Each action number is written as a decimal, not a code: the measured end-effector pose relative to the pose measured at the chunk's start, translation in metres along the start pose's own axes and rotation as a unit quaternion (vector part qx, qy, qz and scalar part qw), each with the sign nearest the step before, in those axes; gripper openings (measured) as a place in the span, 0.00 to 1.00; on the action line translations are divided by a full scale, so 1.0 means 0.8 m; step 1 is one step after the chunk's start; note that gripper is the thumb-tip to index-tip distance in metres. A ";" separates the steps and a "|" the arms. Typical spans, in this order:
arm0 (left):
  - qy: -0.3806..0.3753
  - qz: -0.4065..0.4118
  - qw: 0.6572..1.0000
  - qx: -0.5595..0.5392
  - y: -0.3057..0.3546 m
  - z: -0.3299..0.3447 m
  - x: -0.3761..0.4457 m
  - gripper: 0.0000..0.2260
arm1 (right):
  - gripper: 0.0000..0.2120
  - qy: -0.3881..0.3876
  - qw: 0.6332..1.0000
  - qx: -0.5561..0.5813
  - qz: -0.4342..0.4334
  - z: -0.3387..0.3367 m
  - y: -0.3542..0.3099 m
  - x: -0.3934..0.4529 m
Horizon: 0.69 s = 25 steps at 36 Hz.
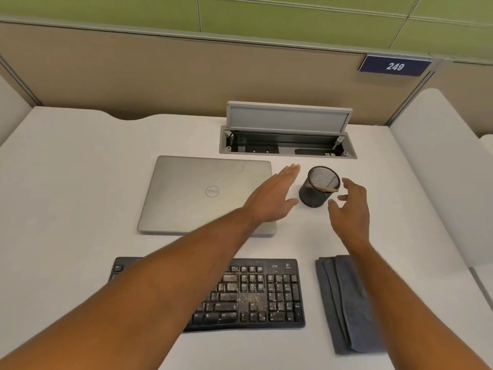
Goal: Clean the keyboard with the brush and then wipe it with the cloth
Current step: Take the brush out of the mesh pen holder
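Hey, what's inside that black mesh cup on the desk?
A light wooden handle, probably the brush, leans against the rim of the mesh cup. Its lower end, bristles included, is hidden by the dark mesh wall.

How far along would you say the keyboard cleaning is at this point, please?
Nothing looks done: the keyboard is speckled with crumbs. In hand: both empty hands, left hand and right hand, flank the mesh cup holding the brush. Left: brushing, then wiping with the folded cloth.
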<state>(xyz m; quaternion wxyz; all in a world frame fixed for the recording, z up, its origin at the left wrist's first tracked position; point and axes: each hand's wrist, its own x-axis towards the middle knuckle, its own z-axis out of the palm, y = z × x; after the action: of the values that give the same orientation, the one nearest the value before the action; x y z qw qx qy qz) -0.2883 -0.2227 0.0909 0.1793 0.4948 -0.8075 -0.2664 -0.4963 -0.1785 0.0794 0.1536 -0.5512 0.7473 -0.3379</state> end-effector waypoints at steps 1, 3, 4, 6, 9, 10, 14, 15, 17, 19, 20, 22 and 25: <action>-0.009 0.000 1.000 -0.006 0.005 0.002 0.008 0.38 | 0.28 -0.008 1.000 -0.005 -0.008 0.000 0.000 0.004; -0.027 0.003 0.999 -0.019 0.014 0.005 0.023 0.39 | 0.27 -0.020 0.999 -0.014 -0.028 0.000 0.002 0.012; -0.033 0.002 0.999 -0.027 0.018 0.008 0.031 0.40 | 0.26 -0.026 0.999 -0.022 -0.036 0.001 0.003 0.015; -0.042 -0.011 0.998 -0.037 0.025 0.014 0.046 0.41 | 0.26 -0.041 0.997 -0.038 -0.049 0.002 0.006 0.022; -0.059 -0.025 0.998 -0.024 0.033 0.024 0.068 0.43 | 0.27 -0.062 0.994 -0.057 -0.067 0.002 0.010 0.031; -0.068 -0.026 0.997 -0.016 0.034 0.027 0.073 0.44 | 0.26 -0.067 0.993 -0.061 -0.069 0.001 0.011 0.034; -0.090 -0.022 0.996 -0.009 0.037 0.031 0.089 0.44 | 0.23 -0.085 0.990 -0.082 -0.072 0.000 0.010 0.043; -0.093 -0.021 0.995 -0.009 0.038 0.032 0.092 0.43 | 0.22 -0.089 0.990 -0.088 -0.069 0.000 0.010 0.045; -0.099 -0.021 0.995 -0.010 0.039 0.033 0.098 0.42 | 0.21 -0.094 0.989 -0.090 -0.063 -0.002 0.012 0.047; -0.106 -0.020 0.994 -0.016 0.040 0.034 0.102 0.42 | 0.20 -0.097 0.989 -0.090 -0.061 -0.003 0.014 0.048; -0.110 -0.020 0.994 -0.017 0.041 0.035 0.104 0.41 | 0.19 -0.096 0.989 -0.091 -0.062 -0.004 0.014 0.049; -0.118 -0.021 0.993 -0.018 0.041 0.037 0.108 0.40 | 0.18 -0.094 0.989 -0.093 -0.064 -0.005 0.016 0.050; -0.120 -0.026 0.992 -0.017 0.039 0.038 0.111 0.39 | 0.17 -0.094 0.988 -0.094 -0.075 -0.004 0.018 0.052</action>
<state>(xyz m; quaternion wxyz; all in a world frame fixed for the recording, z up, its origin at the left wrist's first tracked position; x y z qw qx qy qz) -0.3670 -0.2829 0.0880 0.0826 0.4774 -0.8053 -0.3416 -0.5228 -0.2135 0.0778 0.1448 -0.6470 0.7145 -0.2234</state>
